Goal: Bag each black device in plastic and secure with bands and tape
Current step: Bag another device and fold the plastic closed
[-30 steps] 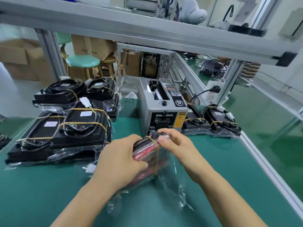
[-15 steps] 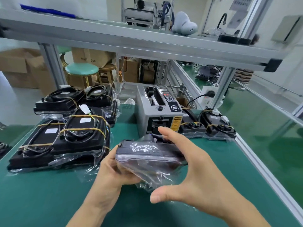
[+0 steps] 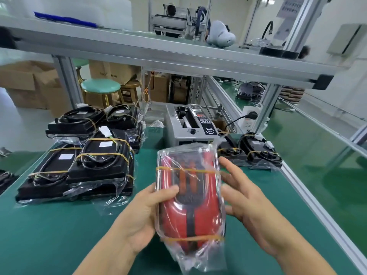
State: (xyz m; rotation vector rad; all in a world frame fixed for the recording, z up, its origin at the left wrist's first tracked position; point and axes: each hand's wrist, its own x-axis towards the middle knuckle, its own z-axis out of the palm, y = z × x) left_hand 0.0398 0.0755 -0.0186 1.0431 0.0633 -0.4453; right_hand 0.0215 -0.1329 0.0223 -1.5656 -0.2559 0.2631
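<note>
since half a second ago i've tipped the bagged device upright, left hand gripping, right hand spread wide beside it; that one-handed hold could let slick plastic slip.

Factory packing line: aluminium-framed workbench, tape dispenser.

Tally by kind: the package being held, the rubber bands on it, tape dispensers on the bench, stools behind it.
bagged device: 1
rubber bands: 2
tape dispenser: 1
stools: 2, the green stool and the wooden stool
Total: 6
</note>
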